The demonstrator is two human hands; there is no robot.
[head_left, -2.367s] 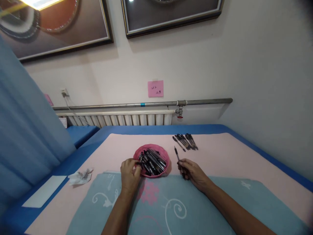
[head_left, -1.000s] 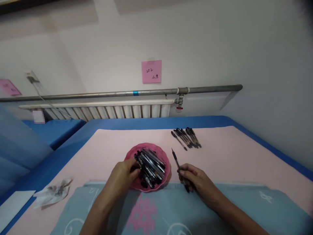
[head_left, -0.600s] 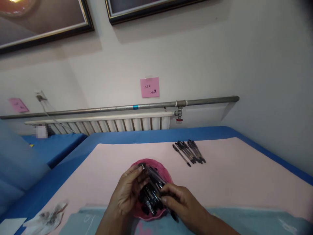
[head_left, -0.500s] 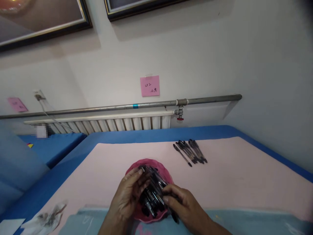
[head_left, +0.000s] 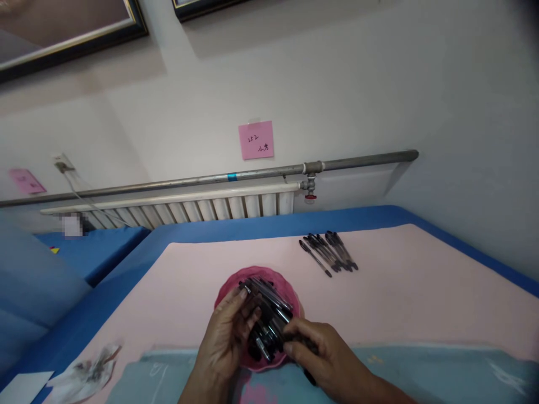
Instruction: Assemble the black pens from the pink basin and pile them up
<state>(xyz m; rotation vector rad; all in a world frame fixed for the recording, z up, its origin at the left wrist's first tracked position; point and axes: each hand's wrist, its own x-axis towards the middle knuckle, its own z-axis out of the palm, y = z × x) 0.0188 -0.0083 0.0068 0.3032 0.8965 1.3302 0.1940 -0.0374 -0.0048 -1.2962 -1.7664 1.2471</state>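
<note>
A pink scalloped bowl (head_left: 290, 283) holds a heap of clear-barrelled black pens and pen parts (head_left: 267, 322). At its left side my left hand (head_left: 229, 331) is closed, thumb and fingertips pinching a small shiny black piece that looks like a pen cap (head_left: 246, 288). My right hand (head_left: 322, 348) is at the bowl's right edge, its fingers closed round a pen (head_left: 309, 376) whose black end sticks out below the palm. Part of the heap is hidden by my left fingers. Beyond the bowl, to the right, several black pens (head_left: 328, 252) lie roughly side by side.
Pink sheeting (head_left: 404, 292) covers the blue table (head_left: 278, 220). A crumpled clear plastic bag (head_left: 90, 370) and a white sheet (head_left: 27, 387) lie at the left front. Teal cloth (head_left: 421, 376) is along the near edge. A radiator (head_left: 210, 207) and pipe (head_left: 362, 161) run along the wall.
My right hand has shifted slightly right with the pen, which sits a bit further from the heap. My left hand keeps its pinch. The camera view has tilted slightly.
</note>
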